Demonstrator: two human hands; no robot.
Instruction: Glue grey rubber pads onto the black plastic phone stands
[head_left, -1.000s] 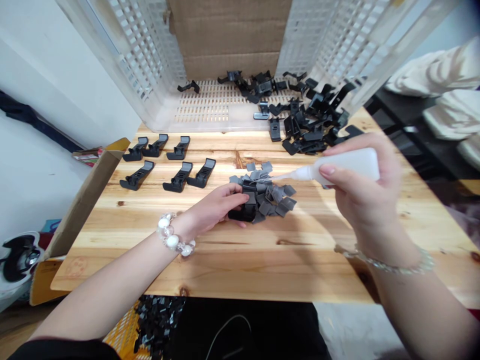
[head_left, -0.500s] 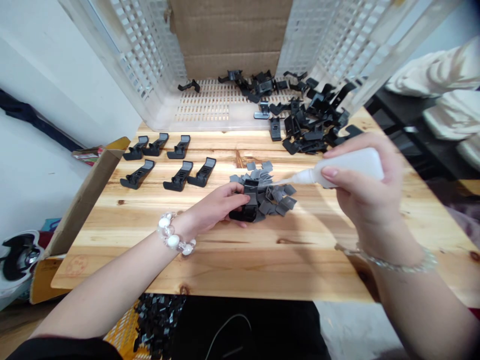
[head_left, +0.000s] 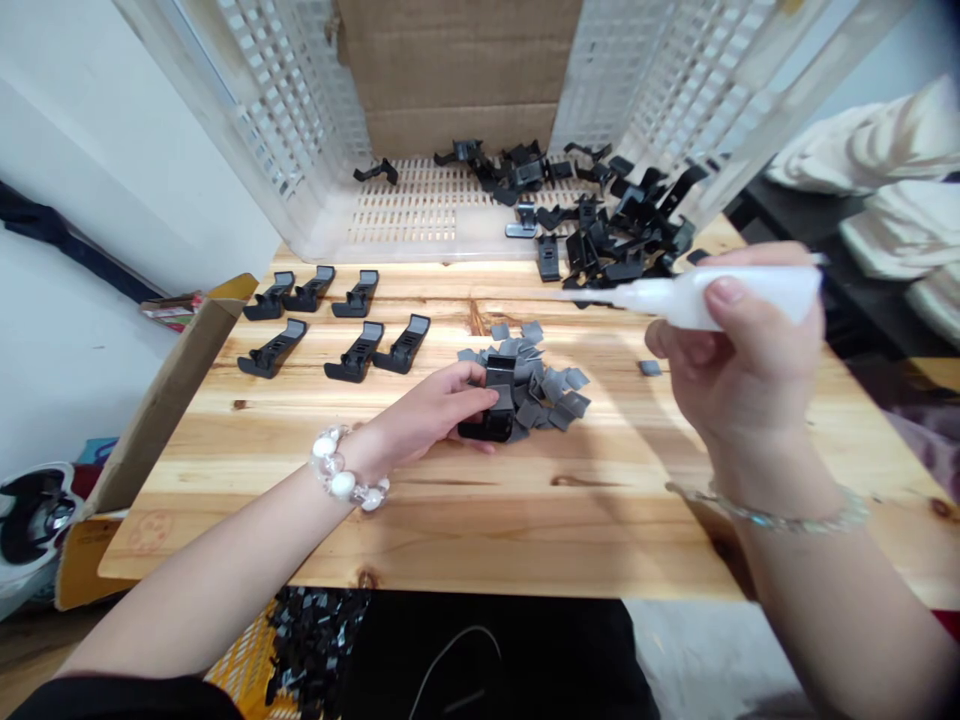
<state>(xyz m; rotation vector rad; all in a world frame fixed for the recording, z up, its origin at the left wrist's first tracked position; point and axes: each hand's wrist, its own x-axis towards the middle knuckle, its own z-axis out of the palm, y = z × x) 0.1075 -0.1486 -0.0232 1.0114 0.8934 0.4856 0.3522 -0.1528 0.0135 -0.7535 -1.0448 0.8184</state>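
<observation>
My left hand [head_left: 448,405] is closed around a black plastic clip [head_left: 500,372], low over the table at the edge of a heap of small grey pads [head_left: 553,390]. A grey patch shows on the clip beside my thumb. In my right hand [head_left: 742,370] is a white squeeze bottle [head_left: 682,298] with a long thin nozzle, tilted nearly level. Its tip points left, above and behind the pads, apart from the clip. One loose grey pad [head_left: 650,368] lies near my right hand.
Several black clips [head_left: 355,350] lie in two rows at the left of the wooden table [head_left: 450,530]. A white plastic crate [head_left: 405,235] on its side holds a pile of black clips [head_left: 600,230], spilling onto the table. Below the table edge, a yellow basket [head_left: 244,650] contains small dark parts.
My right hand has lifted the bottle up and to the right, drawing its nozzle away from the clip. My left hand keeps the clip in nearly the same place.
</observation>
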